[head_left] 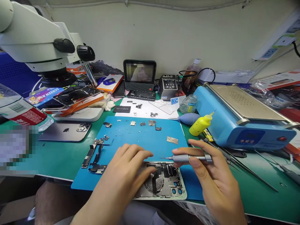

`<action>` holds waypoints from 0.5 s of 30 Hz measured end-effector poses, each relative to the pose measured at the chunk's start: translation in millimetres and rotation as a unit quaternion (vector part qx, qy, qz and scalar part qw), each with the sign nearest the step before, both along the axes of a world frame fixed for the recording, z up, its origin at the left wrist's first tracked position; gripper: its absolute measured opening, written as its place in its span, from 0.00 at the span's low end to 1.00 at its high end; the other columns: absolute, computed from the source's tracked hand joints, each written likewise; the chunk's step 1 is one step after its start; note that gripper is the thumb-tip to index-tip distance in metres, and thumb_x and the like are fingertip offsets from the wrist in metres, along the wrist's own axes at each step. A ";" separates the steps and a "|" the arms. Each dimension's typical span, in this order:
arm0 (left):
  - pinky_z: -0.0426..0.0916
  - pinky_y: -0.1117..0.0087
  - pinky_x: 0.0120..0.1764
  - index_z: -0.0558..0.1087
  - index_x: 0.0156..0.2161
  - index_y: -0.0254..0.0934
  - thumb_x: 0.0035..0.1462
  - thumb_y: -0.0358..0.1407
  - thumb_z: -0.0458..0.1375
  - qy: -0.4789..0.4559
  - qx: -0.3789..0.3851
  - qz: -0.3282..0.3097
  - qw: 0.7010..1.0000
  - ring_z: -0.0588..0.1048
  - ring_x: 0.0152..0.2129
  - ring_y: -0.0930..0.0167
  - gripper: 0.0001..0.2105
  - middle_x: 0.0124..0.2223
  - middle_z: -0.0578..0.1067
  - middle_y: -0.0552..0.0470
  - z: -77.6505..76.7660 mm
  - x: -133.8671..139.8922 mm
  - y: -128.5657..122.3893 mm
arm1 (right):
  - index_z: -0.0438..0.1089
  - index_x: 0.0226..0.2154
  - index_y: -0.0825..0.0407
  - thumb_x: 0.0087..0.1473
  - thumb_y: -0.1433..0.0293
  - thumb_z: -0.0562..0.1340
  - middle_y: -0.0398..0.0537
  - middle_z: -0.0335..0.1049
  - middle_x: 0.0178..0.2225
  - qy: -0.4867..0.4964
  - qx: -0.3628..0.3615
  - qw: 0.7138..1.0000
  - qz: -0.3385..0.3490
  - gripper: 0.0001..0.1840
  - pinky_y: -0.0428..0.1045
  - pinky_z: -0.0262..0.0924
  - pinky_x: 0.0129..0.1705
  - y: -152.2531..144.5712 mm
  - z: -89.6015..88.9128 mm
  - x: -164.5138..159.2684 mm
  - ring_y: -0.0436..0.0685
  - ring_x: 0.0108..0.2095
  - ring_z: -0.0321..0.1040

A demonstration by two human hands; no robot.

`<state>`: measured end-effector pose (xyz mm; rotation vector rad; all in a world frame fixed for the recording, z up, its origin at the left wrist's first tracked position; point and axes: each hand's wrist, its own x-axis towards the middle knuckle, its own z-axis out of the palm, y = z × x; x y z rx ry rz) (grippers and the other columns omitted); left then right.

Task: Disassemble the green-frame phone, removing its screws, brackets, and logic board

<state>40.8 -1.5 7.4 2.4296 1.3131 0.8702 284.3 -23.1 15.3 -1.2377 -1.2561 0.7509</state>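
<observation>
My right hand (215,175) grips a slim grey screwdriver (181,158) between thumb and fingers, its thin tip pointing left above the phone's top edge. Beneath lies an opened phone housing (167,187), with bare metal, a round coil area and blue-tinted camera holes showing. My left hand (126,168) reaches over the housing's left part with thumb and forefinger apart; nothing shows between them, and whether the thumb touches the housing I cannot tell. A logic board (89,154) and a flex cable assembly (97,159) lie left of that hand on the blue mat (126,142).
Small screws and brackets (133,123) are spread over the mat. A black battery (122,109) lies behind it. At right stand a yellow bottle (200,125), a blue heating plate machine (243,125) and tweezers (255,173). A microscope (51,47) overhangs the left; a phone (65,131) lies below.
</observation>
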 end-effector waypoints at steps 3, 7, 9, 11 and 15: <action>0.73 0.60 0.43 0.78 0.52 0.43 0.81 0.36 0.61 0.002 0.025 -0.022 0.999 0.79 0.40 0.62 0.04 0.45 0.83 0.54 4.8 17.1 9.2 | 0.74 0.61 0.39 0.78 0.53 0.66 0.44 0.88 0.47 0.006 -0.008 1.000 0.011 0.16 0.49 0.82 0.50 -6.9 1.1 -4.9 0.54 0.40 0.87; 0.71 0.62 0.39 0.78 0.44 0.43 0.83 0.37 0.58 0.019 0.032 -0.024 0.999 0.78 0.35 0.65 0.11 0.41 0.84 0.57 7.5 18.2 14.0 | 0.75 0.61 0.38 0.78 0.54 0.65 0.42 0.88 0.47 0.010 -0.007 1.000 0.022 0.15 0.47 0.81 0.50 -7.2 1.1 -5.9 0.53 0.40 0.86; 0.70 0.62 0.40 0.79 0.43 0.42 0.84 0.38 0.57 0.035 0.041 0.000 0.999 0.78 0.36 0.64 0.13 0.41 0.84 0.55 9.5 6.9 18.1 | 0.75 0.60 0.37 0.78 0.55 0.65 0.41 0.88 0.47 0.011 -0.002 1.000 0.005 0.13 0.46 0.81 0.50 -4.6 0.6 -3.1 0.52 0.41 0.87; 0.70 0.60 0.41 0.80 0.43 0.42 0.83 0.38 0.57 0.056 0.055 0.047 0.996 0.78 0.37 0.62 0.13 0.41 0.85 0.53 12.9 -9.7 24.6 | 0.75 0.59 0.38 0.78 0.55 0.65 0.42 0.89 0.47 0.012 0.014 1.000 -0.016 0.12 0.45 0.82 0.48 -0.9 -0.5 1.8 0.52 0.41 0.88; 0.71 0.59 0.42 0.85 0.45 0.43 0.80 0.34 0.61 0.103 0.066 0.115 0.986 0.81 0.40 0.59 0.10 0.43 0.87 0.53 18.6 -36.6 39.3 | 0.75 0.58 0.40 0.77 0.55 0.66 0.44 0.89 0.46 0.015 0.042 0.999 -0.031 0.13 0.48 0.85 0.46 5.9 -4.8 10.9 0.55 0.39 0.89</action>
